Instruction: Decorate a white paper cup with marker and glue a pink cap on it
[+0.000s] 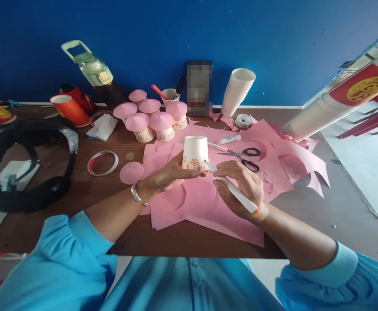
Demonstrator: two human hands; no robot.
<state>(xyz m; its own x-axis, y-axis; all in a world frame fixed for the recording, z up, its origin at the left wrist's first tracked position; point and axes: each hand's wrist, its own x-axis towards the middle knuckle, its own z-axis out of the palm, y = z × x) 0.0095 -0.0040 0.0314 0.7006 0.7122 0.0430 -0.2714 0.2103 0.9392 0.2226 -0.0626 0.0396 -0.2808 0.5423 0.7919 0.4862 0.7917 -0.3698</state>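
Our two blue sleeves (pixel 62 259) sat nearest, forearms angled in over the desk (pixel 78 203). Left hand (pixel 169 175) had its grip closed round 1 upturned paper cup (pixel 195 153), held over the pink paper sheets (pixel 208 203). Right hand (pixel 240 185) was wrapped tight on 1 white marker (pixel 237 193), tip touching the cup's lower edge. Behind: 6 pink-capped cup mushrooms (pixel 153 119), 1 pr scissors (pixel 245 157), 2 cup stacks (pixel 237 90).
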